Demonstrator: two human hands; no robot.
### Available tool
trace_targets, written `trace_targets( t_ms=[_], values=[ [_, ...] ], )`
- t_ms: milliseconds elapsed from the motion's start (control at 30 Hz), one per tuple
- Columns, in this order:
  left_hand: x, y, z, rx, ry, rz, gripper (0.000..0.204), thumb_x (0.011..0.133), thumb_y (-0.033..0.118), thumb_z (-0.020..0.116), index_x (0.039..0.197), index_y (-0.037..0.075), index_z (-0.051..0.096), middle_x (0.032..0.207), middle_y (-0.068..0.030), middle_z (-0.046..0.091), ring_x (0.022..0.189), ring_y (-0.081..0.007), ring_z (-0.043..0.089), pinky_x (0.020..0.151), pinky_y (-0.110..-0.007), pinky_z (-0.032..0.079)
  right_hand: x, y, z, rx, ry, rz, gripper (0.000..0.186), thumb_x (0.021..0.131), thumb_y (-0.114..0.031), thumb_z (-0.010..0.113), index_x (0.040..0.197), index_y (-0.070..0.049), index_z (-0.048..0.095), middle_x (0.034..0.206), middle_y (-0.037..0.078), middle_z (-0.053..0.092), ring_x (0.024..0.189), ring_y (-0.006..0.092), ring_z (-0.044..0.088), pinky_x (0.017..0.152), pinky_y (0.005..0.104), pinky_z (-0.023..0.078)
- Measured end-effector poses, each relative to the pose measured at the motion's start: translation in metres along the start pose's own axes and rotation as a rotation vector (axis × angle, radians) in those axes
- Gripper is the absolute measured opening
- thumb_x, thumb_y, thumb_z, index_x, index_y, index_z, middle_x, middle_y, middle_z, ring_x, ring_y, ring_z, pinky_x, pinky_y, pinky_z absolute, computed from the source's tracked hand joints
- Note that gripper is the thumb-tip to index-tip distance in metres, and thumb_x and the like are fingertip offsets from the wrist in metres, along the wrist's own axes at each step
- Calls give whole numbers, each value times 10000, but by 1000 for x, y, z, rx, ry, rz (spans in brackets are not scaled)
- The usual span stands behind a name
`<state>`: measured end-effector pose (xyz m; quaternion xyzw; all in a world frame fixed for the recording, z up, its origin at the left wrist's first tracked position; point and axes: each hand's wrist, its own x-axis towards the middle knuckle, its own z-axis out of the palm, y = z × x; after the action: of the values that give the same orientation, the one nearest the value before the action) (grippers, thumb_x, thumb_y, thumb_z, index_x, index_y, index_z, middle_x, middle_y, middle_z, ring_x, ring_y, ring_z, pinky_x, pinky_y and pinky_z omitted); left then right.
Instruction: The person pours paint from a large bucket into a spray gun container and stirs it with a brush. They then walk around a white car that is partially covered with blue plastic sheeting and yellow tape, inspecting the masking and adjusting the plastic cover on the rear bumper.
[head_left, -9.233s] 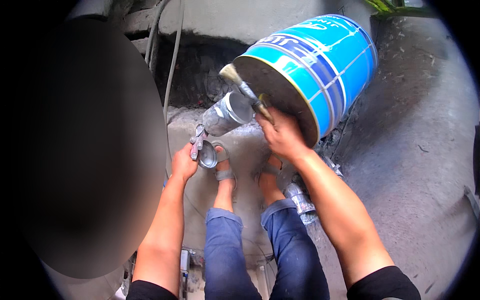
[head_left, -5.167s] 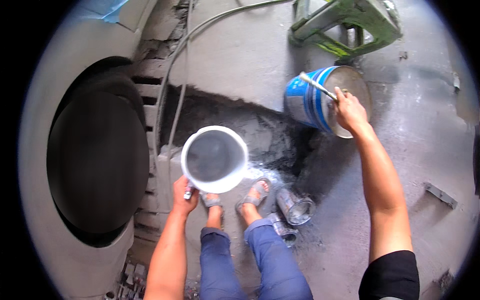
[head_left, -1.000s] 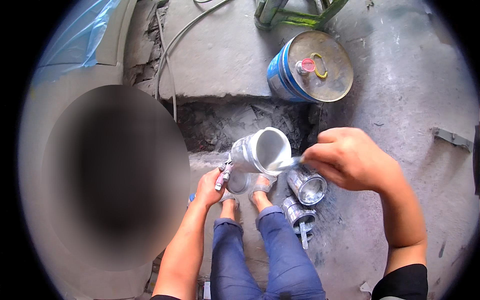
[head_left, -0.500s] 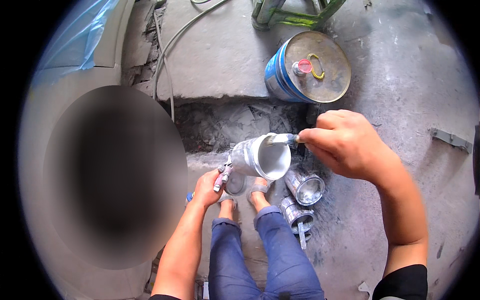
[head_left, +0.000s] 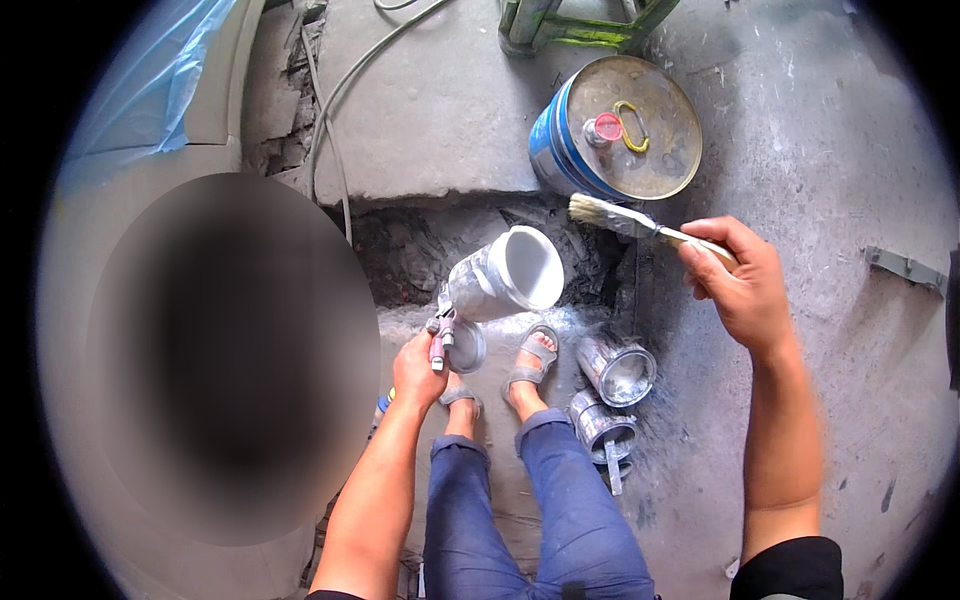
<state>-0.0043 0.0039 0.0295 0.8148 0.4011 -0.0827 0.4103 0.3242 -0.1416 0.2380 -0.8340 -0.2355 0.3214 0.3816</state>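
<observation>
Down and left of the blue drum (head_left: 662,135), the left hand (head_left: 419,369) grasps a spray gun (head_left: 440,342) with an open cup (head_left: 485,285) — the right hand (head_left: 742,288), nearer the drum, clenches a paintbrush (head_left: 640,220).

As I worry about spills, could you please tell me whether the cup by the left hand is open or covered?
Open: the cup by the left hand has its mouth uncovered, showing the pale inside.

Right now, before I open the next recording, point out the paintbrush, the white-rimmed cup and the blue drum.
Paintbrush (head_left: 632,219): head view, on the section between bristles and handle.
White-rimmed cup (head_left: 476,285): head view, on its outer side wall.
Blue drum (head_left: 622,168): head view, on its dull top.
</observation>
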Motion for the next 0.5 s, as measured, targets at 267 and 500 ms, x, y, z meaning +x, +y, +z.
trace_targets(
  t_ms=[267, 500],
  values=[
    [10, 22, 6, 59, -77, -217, 228, 793, 185, 550, 1000, 90, 562, 856, -225, 609, 836, -428, 562, 695, -489, 439, -36, 33, 58, 322, 414, -130, 167, 801, -85, 668, 932, -3, 607, 791, 34, 620, 684, 68, 544, 589, 200, 438],
    [11, 33, 12, 87, -122, -291, 234, 812, 228, 507, 989, 87, 569, 887, -236, 608, 873, -434, 559, 739, -504, 435, -24, 30, 115, -22, 324, -661, 196, 704, -74, 704, 863, -47, 592, 771, 88, 621, 642, 250, 599, 571, 339, 486]
  ],
)
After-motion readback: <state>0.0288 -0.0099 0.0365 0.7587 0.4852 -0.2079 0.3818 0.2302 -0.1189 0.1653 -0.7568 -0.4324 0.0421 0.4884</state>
